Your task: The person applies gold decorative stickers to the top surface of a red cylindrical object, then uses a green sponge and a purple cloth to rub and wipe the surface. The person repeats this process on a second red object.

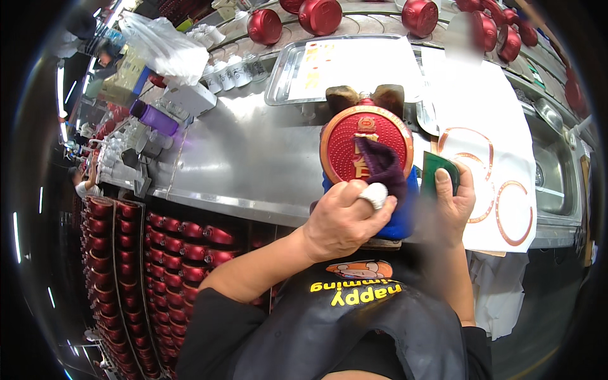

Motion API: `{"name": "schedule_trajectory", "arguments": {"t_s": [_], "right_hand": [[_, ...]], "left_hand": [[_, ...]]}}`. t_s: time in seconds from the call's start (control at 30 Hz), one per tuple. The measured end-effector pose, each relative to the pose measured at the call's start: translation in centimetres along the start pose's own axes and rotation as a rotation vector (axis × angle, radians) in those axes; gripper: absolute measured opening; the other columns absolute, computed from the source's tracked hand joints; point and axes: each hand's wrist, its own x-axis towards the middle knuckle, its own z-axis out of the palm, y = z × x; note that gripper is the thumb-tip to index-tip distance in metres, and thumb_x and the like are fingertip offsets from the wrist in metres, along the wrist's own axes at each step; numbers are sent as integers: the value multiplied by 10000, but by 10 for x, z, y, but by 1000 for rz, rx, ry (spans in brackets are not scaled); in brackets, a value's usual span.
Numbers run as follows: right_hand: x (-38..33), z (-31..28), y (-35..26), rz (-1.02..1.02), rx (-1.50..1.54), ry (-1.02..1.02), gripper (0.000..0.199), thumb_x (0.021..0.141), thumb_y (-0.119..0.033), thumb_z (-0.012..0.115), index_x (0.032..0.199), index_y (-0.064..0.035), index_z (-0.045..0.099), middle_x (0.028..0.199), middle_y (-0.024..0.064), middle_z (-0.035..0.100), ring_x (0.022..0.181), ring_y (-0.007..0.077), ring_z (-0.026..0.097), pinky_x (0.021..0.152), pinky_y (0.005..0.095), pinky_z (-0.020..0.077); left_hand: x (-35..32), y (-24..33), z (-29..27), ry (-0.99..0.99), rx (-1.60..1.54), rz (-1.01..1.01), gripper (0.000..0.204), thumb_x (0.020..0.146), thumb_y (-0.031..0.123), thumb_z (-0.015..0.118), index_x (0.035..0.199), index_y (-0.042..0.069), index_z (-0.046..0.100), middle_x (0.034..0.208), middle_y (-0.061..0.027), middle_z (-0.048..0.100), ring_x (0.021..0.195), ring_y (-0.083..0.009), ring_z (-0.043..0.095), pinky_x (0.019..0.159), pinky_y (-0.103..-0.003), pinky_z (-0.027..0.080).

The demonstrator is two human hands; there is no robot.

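Observation:
A round red bottle with a copper-coloured ring round its face and raised gold characters sits face up in a blue-covered holder. Two dark brown pads flank its neck at the far side. My left hand is closed on a dark purple cloth, which lies over the right part of the bottle's face. A small white ribbed piece shows at its fingers; whether worn or held is unclear. Right of the bottle, my right hand pinches a flat green scraper, apart from the bottle.
Copper-coloured rings lie on white sheets at the right, beside a metal sink. A metal tray with a white sheet lies beyond the bottle. Red bottles stand on the far conveyor; racks of more stand lower left.

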Motion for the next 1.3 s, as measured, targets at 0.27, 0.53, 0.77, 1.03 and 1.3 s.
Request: {"name": "schedule_trajectory", "arguments": {"t_s": [0.27,0.53,0.77,1.03,1.3], "right_hand": [[-1,-33,-12,-80,-179,60,259,1038,-151,688,1217,21,611,1074,45,664,949,95,605,856,245,509],[3,-34,-12,-106,-335,23,275,1041,-193,691,1217,3,615,1061,38,661,933,92,600,841,230,497],[4,-21,-13,-136,-307,-24,278,1016,-181,723,1193,9,621,945,47,690,843,101,628,787,244,521],[2,-22,-19,-199,-351,-24,274,1019,-170,720,1195,13,619,987,42,685,873,98,620,800,240,514],[3,-19,-20,-159,-284,-57,270,1021,-177,719,1185,12,619,979,43,686,862,96,619,794,239,512]], "left_hand": [[97,-37,9,-142,-85,87,152,798,118,661,933,85,723,890,-60,600,866,-255,589,744,-364,512],[91,-96,-5,-66,-129,-170,89,845,63,680,914,82,733,892,-137,634,912,-338,639,785,-413,550],[44,-65,-28,27,-117,-229,242,822,32,704,1045,112,752,922,-129,634,918,-353,637,779,-428,569],[58,-76,-29,-89,-116,-194,129,831,46,686,955,76,707,870,-132,626,909,-354,632,773,-430,551],[59,-68,-20,-49,-173,-188,188,834,10,730,1013,70,732,869,-136,621,879,-361,631,757,-450,524]]}}
